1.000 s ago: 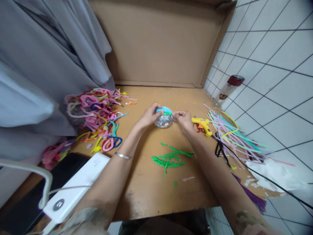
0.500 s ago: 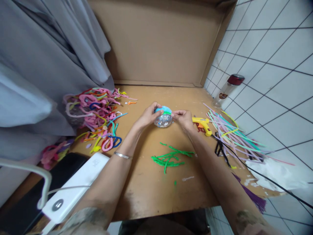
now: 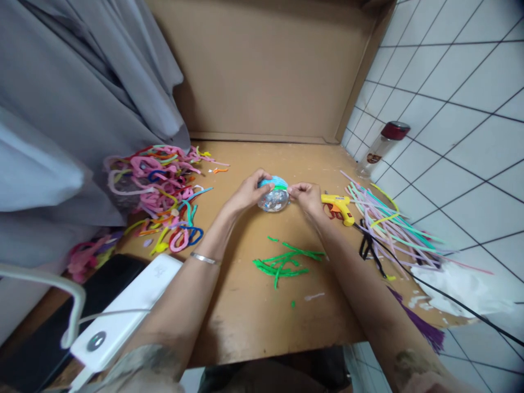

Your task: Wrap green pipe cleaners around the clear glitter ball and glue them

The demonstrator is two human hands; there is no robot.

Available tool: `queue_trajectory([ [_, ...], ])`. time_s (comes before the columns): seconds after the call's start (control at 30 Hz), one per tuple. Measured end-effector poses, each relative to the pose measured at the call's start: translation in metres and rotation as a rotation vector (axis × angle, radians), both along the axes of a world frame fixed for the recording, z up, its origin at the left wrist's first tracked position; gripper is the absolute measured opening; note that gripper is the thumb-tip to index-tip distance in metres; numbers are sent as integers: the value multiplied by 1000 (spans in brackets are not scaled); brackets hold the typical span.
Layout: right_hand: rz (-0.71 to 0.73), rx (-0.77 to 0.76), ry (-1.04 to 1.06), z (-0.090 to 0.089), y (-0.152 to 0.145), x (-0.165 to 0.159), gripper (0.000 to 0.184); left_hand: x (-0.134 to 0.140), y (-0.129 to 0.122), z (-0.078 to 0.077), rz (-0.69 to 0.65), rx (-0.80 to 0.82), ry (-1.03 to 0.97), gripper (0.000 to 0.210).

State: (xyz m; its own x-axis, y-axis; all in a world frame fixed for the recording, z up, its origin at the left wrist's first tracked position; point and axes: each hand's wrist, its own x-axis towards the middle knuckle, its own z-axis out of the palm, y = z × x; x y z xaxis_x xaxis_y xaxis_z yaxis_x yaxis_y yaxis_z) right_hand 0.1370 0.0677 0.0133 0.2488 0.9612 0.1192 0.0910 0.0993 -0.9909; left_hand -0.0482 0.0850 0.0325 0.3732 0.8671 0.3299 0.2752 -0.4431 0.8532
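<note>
Between my hands is a clear, round ball [image 3: 273,203] with speckled bits showing in it. Blue fuzzy pipe cleaner covers its top, and a green strip [image 3: 280,188] runs below the blue. My left hand [image 3: 250,192] grips the ball from the left, thumb across its front. At the ball's right side, my right hand [image 3: 306,195] is closed in a pinch by the end of the green strip; what lies between its fingertips is too small to make out. Cut green pipe cleaners [image 3: 282,264] lie on the table in front of the ball.
A yellow glue gun [image 3: 344,209] lies right of my right hand, its black cord running off right. Loose pipe cleaners [image 3: 380,229] spread by the tiled wall, near a red-lidded bottle [image 3: 374,153]. Left are a multicoloured pile [image 3: 155,180] and a white power bank [image 3: 126,311]. Cardboard [image 3: 262,71] stands behind.
My right fingertips have shifted very slightly away from the ball's side. My left hand keeps its hold on the ball, and the view has moved a little.
</note>
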Motion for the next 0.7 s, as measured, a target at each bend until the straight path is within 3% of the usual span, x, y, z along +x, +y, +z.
queue_trajectory([
  [0.47,-39,8,-66,-5,2,0,15,-2,1,-1,-28,31,52,29],
  [0.7,-49,-18,30,1,-1,1,12,-12,2,-1,-151,40,96,40],
])
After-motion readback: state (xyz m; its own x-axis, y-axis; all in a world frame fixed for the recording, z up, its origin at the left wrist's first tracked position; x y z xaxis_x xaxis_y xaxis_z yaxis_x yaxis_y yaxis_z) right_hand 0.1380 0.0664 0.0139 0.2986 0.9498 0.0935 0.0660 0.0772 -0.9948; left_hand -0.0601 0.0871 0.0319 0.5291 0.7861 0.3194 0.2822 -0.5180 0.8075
